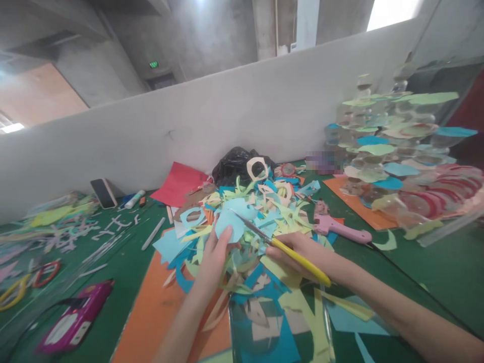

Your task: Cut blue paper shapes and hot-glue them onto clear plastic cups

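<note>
In the head view my left hand (219, 248) pinches a light blue piece of paper (231, 218), thumb on its top face. My right hand (291, 249) grips yellow-handled scissors (280, 246), whose blades point up and left across the paper's right part. The right fingers are partly hidden behind the handle, and whether the blades are parted is hard to see. Below both hands spreads a heap of paper scraps (287, 214) in blue, yellow-green and cream. Orange card (145, 307) lies under the left forearm.
A pink glue gun (340, 228) with a black cord lies to the right. Behind it stands a stacked tower of clear cups and paper discs (401, 146). A black plastic bag (238, 164) sits against the white wall (151, 126). A magenta device (77, 317) and red-handled scissors (47, 273) lie left.
</note>
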The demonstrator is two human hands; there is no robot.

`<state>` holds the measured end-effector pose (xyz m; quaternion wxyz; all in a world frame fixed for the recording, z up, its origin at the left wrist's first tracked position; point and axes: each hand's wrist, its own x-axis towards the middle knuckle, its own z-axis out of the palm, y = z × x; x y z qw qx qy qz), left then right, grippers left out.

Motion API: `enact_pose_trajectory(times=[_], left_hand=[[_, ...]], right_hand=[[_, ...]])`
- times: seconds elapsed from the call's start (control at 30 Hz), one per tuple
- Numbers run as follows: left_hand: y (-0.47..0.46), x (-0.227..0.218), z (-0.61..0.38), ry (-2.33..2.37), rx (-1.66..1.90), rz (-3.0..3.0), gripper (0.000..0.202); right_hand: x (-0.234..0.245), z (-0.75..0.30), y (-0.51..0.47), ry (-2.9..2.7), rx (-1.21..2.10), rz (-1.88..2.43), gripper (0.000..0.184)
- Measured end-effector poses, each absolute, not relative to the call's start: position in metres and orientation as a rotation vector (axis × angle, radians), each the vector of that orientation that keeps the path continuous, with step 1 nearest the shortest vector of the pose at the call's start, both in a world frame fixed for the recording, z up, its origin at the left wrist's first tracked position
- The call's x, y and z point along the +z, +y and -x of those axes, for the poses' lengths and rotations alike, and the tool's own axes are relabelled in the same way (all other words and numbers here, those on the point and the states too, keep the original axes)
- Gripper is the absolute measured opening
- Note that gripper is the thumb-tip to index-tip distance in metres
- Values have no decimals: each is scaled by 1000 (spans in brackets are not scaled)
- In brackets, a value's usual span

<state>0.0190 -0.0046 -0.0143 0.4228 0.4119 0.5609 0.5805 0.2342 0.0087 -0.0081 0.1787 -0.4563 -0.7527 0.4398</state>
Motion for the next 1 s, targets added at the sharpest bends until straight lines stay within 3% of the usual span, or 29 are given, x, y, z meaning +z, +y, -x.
enact_pose_trajectory(times=[0.2, 0.43, 1.0], left_hand=[[-2, -14, -20, 1326, 1447, -956, 62], [2, -11, -16, 1283, 1505, -862, 60], [0, -13, -16, 1290, 1545, -936, 50]], right_hand=[[-3, -237, 7, -2114, 1342, 1238, 56], [6, -244, 5, -2149, 1491, 1198, 58], [5, -242, -1, -2152, 1443, 1170, 55]])
